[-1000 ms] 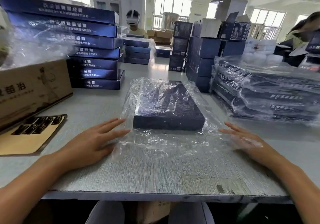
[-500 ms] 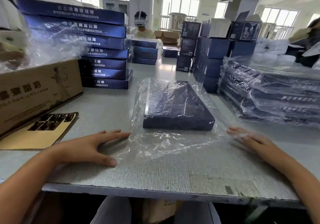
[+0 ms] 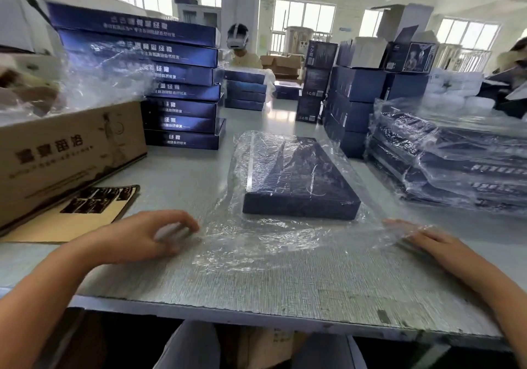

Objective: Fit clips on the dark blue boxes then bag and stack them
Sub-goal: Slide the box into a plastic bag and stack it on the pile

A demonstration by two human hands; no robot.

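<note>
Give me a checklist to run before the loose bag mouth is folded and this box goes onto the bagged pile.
1. Dark blue box fully inside clear bag: ok.
2. Left hand at the bag's near corner, fingers curled: grip cannot tell.
3. Right hand on the other corner, under the film: ok.
4. Clip fitted on the box: cannot tell.
5. Bagged stack on the right ready to take it: ok.

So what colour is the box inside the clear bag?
Dark blue box, faintly mottled, seen in the head view.
</note>
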